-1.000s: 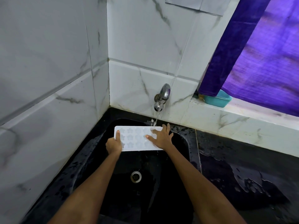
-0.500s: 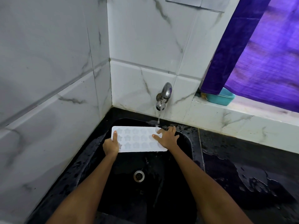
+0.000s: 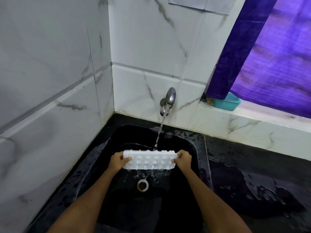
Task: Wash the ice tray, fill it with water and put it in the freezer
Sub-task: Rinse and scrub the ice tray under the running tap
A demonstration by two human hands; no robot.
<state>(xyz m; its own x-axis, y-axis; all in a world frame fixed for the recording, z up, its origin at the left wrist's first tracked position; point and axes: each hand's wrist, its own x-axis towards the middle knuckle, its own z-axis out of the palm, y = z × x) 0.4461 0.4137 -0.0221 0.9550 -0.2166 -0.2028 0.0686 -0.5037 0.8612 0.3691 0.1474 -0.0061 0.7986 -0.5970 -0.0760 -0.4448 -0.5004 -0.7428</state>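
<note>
From the head view, the white ice tray [image 3: 149, 159] hangs over the middle of the black sink [image 3: 193, 148], flipped so its bumpy underside faces up and tipped toward the person, with water spilling off its near edge above the drain [image 3: 142, 185]. The left hand [image 3: 117, 161] pinches the left end, thumb on top and the other fingers curled beneath; the right hand [image 3: 183, 160] pinches the right end the same way, fingers [image 3: 175, 160] pressed close together on the rim. The tap [image 3: 169, 100] runs freely, its stream landing at the tray's far edge. I reckon the worry is the grip: wet plastic held only by its two ends could slip and drop into the basin, and the stream striking those bumps could throw spray onto the tabletop [image 3: 252, 174] at the right, which already carries a spread of water. There is open room below the tray and toward the person, less behind it, where the sink's back wall and the tap sit close. The tiled wall [image 3: 50, 115] hems in the left; the ledge with the teal tub [image 3: 226, 103] under the purple curtain [image 3: 269, 56] stands well apart.
</note>
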